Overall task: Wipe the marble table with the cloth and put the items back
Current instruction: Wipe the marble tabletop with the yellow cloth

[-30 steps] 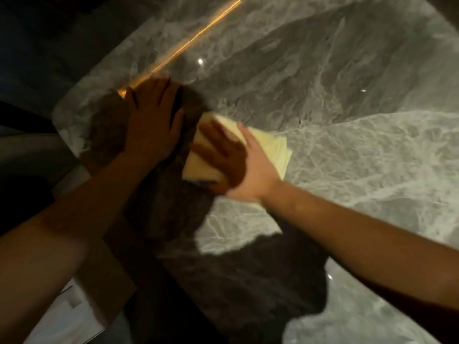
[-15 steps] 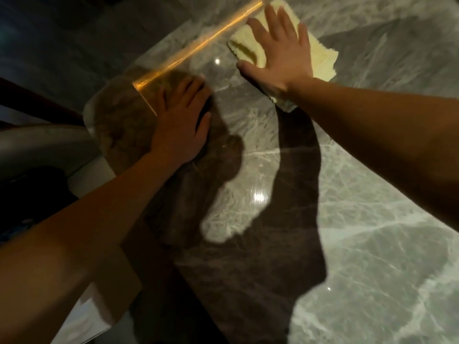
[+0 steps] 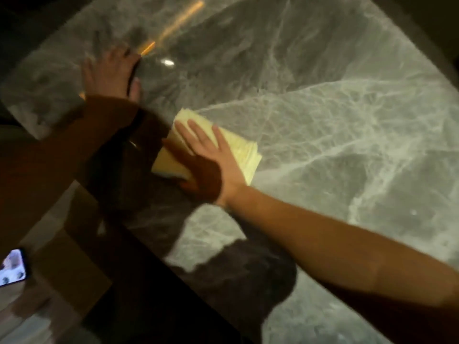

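Observation:
A folded pale yellow cloth [image 3: 242, 147] lies flat on the grey veined marble table [image 3: 335, 120]. My right hand [image 3: 211, 160] presses down on the cloth with its fingers spread, palm flat, and covers the cloth's near half. My left hand [image 3: 109, 73] rests flat on the marble near the table's far left corner, fingers apart, holding nothing. The frame is blurred by motion.
The table's left edge runs diagonally from the far left corner toward the bottom middle. Beyond it lies a lower floor area with a lit phone screen [image 3: 12, 266] at the bottom left. An orange light streak [image 3: 173, 23] reflects in the marble at the back.
My right hand has pulled the cloth back from the table's far end toward me, to the middle left of the marble. My left hand stays planted near the far left corner.

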A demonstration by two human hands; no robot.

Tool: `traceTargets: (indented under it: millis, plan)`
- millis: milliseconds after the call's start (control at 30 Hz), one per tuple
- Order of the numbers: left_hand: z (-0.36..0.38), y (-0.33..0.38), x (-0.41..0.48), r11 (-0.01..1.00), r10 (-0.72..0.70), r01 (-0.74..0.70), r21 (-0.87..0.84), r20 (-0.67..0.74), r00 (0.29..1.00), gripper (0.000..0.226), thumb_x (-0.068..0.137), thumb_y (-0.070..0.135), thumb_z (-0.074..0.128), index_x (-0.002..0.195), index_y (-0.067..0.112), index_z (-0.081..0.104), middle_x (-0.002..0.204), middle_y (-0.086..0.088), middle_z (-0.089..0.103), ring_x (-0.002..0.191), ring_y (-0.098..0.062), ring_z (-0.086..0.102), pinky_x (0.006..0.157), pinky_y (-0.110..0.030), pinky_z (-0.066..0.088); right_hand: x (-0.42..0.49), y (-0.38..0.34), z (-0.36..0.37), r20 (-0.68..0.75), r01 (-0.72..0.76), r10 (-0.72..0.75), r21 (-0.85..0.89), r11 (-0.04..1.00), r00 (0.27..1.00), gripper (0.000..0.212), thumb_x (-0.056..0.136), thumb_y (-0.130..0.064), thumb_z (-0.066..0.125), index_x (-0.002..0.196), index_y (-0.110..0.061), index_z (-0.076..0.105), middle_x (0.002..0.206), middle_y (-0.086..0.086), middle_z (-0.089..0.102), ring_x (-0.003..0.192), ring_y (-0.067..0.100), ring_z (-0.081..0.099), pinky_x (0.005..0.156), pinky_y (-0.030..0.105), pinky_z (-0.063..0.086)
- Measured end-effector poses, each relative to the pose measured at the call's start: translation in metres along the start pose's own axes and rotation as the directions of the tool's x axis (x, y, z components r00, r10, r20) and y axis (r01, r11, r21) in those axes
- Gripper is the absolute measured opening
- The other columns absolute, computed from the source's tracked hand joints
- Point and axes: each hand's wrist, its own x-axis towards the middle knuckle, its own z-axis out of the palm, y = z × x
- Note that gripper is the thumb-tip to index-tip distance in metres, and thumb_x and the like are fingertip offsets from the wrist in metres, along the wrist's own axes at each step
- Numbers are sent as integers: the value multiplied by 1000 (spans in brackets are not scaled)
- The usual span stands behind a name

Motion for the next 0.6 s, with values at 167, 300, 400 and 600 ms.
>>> traceTargets:
  millis: [167,300,400,600]
  plan:
    - [3,13,-17,980,137,-145,-134,-70,988,58,84,19,36,139,3,37,150,-20,32,138,-35,30,115,-35,13,-96,-77,39,-59,-91,104,186,978,993,68,90,-58,34,149,-23,33,159,14,18,149,32,5,117,55,6]
    - [17,106,-38,926,360,-348,-148,63,931,57,77,21,39,131,5,48,144,-22,41,131,-37,39,113,-37,19,-130,-117,51,-3,-148,152,219,964,988,59,99,-45,8,143,-26,43,156,7,31,148,29,17,116,50,17]
    - [37,178,-52,830,558,-545,-123,206,804,60,78,29,40,136,16,45,152,-10,33,140,-26,31,112,-48,16,-137,-114,51,-7,-173,178,206,963,984,54,98,-44,14,140,-31,48,154,3,36,146,25,22,117,46,13]
    - [58,257,-45,787,617,-596,-162,222,755,57,89,22,49,144,21,34,158,-1,20,146,-21,15,115,-48,5,-162,-64,49,-137,-315,351,229,921,926,64,87,-50,59,144,-29,39,157,2,29,146,24,17,116,47,10]
